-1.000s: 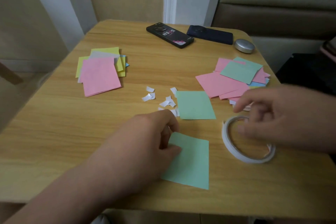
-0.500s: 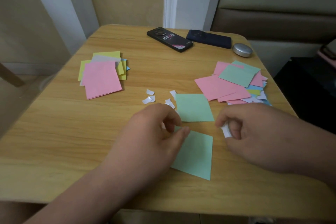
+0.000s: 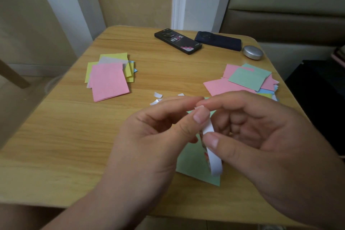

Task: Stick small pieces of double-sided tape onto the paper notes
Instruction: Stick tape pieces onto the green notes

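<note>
Both hands are raised above the wooden table (image 3: 61,145). My right hand (image 3: 261,136) grips a white roll of double-sided tape (image 3: 214,158), thumb on its rim. My left hand (image 3: 155,136) pinches the free end of the tape at the top of the roll between thumb and forefinger. A green paper note (image 3: 194,164) lies on the table under the hands, mostly hidden. A second green note behind it shows only as a sliver. White backing scraps (image 3: 158,95) lie just beyond my left fingers.
A pile of pink, yellow and grey notes (image 3: 109,78) lies at the left. A pile of pink, green and blue notes (image 3: 244,79) lies at the right. Two phones (image 3: 178,41) (image 3: 218,40) and a silver oval case (image 3: 253,52) sit along the far edge.
My right hand picked the tape roll up off the table and lifted it. My left hand left the green note and rose to pinch the tape's end.
</note>
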Demonstrator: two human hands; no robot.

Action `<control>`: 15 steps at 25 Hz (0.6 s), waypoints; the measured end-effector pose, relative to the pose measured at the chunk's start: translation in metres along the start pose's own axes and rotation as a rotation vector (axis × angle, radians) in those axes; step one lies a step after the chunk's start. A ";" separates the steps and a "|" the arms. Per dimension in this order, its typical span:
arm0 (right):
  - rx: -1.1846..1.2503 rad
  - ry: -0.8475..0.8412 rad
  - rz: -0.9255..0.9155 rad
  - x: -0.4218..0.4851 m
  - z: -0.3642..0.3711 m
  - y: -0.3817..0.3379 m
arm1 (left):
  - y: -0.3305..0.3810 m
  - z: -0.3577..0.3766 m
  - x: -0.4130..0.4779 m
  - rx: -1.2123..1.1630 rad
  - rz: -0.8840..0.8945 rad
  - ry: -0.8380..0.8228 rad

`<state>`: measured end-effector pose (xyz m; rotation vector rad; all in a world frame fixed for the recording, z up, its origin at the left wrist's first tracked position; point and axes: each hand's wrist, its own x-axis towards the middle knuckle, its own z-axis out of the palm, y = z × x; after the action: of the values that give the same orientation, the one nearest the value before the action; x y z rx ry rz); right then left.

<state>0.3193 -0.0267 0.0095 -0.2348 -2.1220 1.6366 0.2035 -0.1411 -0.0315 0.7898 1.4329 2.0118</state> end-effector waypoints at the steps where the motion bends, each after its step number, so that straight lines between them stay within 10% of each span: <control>1: 0.011 0.005 0.004 0.000 0.001 0.001 | 0.000 0.001 -0.001 -0.001 0.016 -0.008; 15: 0.107 0.021 0.132 0.005 0.008 0.008 | -0.001 0.012 -0.003 -0.052 0.169 0.084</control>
<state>0.3104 -0.0291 0.0018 -0.3633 -2.0349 1.8082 0.2143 -0.1349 -0.0301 0.8372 1.3946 2.2242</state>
